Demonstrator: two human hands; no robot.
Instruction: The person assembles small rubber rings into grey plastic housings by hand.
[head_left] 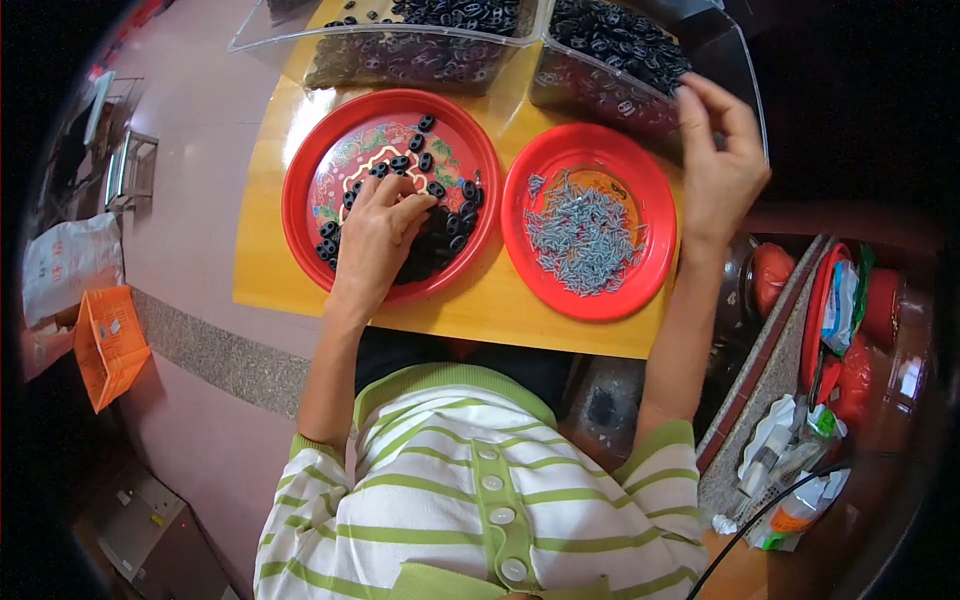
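My left hand (378, 232) is over the round red tray (292, 190), its fingers bent down among small black oval pieces with two holes (426, 162). Thumb and fingertips close together there; what they pinch is hidden. More black pieces are heaped under and beside this hand. My right hand (722, 160) is raised at the right-hand clear bin (590, 95), which is full of similar black pieces (615, 45). Its thumb and forefinger meet at the bin's edge, and anything between them is too small to make out. Between my forearms, a smaller red plate (515, 215) holds many grey screws (580, 240).
A second clear bin (400, 60) with black pieces stands at the far side of the yellow table (480, 320). On the right, a ledge carries bags and packets (790, 450), with a black cable (745, 530). An orange bag (108, 345) is on the left.
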